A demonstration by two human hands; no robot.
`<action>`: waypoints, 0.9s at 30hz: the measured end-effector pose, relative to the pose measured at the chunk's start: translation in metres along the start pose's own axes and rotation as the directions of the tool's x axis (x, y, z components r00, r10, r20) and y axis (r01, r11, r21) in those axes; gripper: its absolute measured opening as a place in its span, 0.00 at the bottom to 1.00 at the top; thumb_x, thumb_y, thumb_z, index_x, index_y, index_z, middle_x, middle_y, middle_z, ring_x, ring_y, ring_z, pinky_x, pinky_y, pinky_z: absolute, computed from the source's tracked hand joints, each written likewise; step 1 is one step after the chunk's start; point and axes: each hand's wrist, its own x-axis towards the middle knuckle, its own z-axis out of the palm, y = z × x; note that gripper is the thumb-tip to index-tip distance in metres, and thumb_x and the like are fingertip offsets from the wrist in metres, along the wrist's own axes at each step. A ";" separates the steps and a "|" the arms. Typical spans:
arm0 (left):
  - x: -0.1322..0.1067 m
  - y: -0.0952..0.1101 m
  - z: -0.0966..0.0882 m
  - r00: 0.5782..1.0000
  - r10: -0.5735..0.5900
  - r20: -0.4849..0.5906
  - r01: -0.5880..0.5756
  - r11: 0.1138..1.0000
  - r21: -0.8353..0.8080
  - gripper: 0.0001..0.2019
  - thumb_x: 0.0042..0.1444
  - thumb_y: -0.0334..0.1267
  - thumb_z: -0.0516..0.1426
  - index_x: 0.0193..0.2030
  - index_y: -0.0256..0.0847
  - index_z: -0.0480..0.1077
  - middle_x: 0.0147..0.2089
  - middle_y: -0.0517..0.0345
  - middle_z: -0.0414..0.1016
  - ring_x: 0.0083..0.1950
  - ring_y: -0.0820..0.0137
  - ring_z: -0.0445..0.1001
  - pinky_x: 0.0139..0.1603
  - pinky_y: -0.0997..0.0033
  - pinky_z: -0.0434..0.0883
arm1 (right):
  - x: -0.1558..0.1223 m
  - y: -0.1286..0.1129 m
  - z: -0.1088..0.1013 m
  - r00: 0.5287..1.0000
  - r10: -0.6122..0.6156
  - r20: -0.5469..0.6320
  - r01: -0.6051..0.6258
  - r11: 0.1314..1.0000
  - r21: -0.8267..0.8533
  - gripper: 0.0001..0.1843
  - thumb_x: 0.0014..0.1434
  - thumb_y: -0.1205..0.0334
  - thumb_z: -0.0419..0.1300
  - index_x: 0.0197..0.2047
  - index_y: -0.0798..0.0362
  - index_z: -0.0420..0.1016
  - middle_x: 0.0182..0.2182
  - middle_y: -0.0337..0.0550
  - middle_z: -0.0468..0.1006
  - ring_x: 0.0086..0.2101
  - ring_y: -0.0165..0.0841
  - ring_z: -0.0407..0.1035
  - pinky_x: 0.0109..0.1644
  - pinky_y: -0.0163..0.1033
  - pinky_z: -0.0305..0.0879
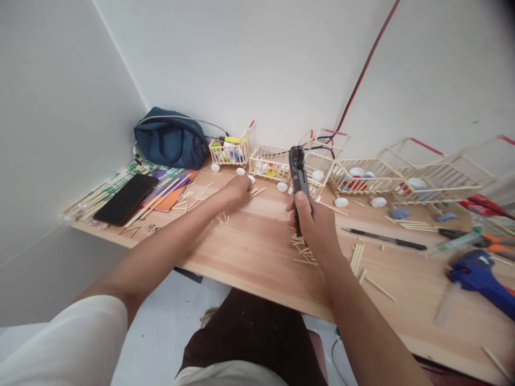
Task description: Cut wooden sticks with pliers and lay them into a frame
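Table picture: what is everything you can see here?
table: one, light wood, under everything
bag: one, dark blue, back left corner
phone: one, black, left edge
stick baskets: several, pale, along wall
caps: several, white, before baskets
loose sticks: many, pale, scattered
pen: one, black, right of centre
glue gun: one, blue, far right
cable: one, red, on wall
cutter: one, black, held upright, centre
left hand: one, on sticks near caps
right hand: one, gripping cutter

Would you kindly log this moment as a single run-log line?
left hand: at loose sticks | right hand: gripping black hand tool upright | table: stick baskets, blue glue gun
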 end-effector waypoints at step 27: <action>-0.038 0.029 0.042 0.985 0.065 0.162 0.167 -0.076 -0.983 0.10 0.45 0.32 0.68 0.34 0.30 0.77 0.33 0.49 0.78 0.34 0.71 0.76 0.35 0.74 0.70 | 0.007 0.010 0.018 0.994 -0.082 0.071 0.089 0.991 -0.102 0.13 0.50 0.54 0.63 0.38 0.51 0.75 0.31 0.39 0.77 0.32 0.34 0.69 0.37 0.38 0.62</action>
